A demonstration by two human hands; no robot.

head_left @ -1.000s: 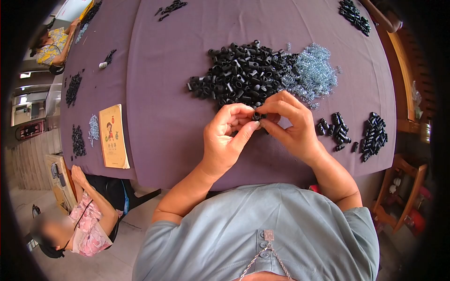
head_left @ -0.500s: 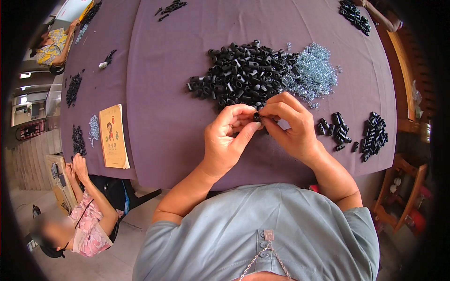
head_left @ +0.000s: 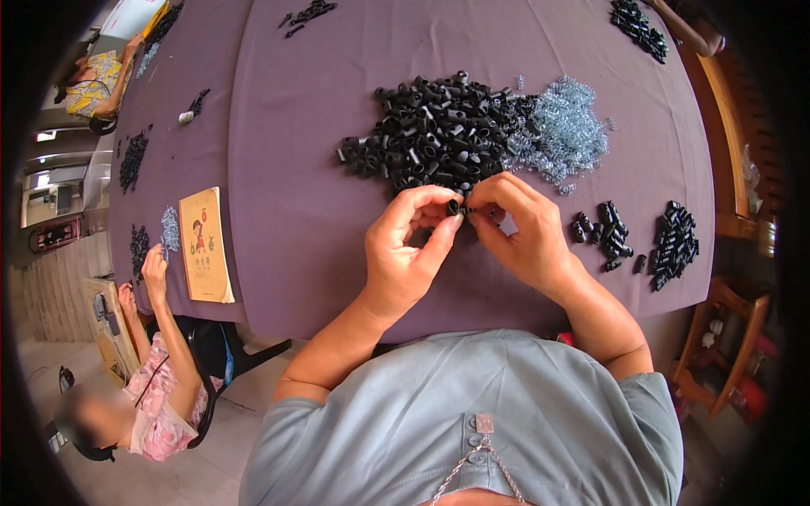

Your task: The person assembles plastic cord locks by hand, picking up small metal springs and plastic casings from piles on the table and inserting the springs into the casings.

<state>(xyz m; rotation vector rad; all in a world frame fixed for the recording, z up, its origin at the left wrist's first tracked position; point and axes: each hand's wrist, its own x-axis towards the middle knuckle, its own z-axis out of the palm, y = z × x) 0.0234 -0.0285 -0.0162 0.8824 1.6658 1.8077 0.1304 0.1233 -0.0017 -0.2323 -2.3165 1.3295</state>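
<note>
Between thumb and forefinger, my left hand [head_left: 407, 244] pinches a small black tube [head_left: 454, 207], its round opening visible. My right hand [head_left: 525, 229] is closed by its right side, fingertips together on a small dark piece too small to make out clearly. Just beyond both hands lies a large heap of black tubular parts [head_left: 434, 126]. A pile of clear, bluish springs [head_left: 567, 126] touches the heap's right side. To the right are a small group of black cylinders [head_left: 609, 234] and a denser pile of them [head_left: 673, 246].
A yellow booklet [head_left: 205, 244] lies on the purple cloth [head_left: 295, 194] at left. Beside it are smaller piles of black parts and springs. One person in pink [head_left: 169, 413] sits at lower left, another in yellow [head_left: 91, 83] at upper left. A forearm [head_left: 688, 27] shows at upper right.
My hands have drawn slightly apart, and the black tube in my left hand has shifted a little left and up. At left, the person in pink has reached a hand forward to the springs.
</note>
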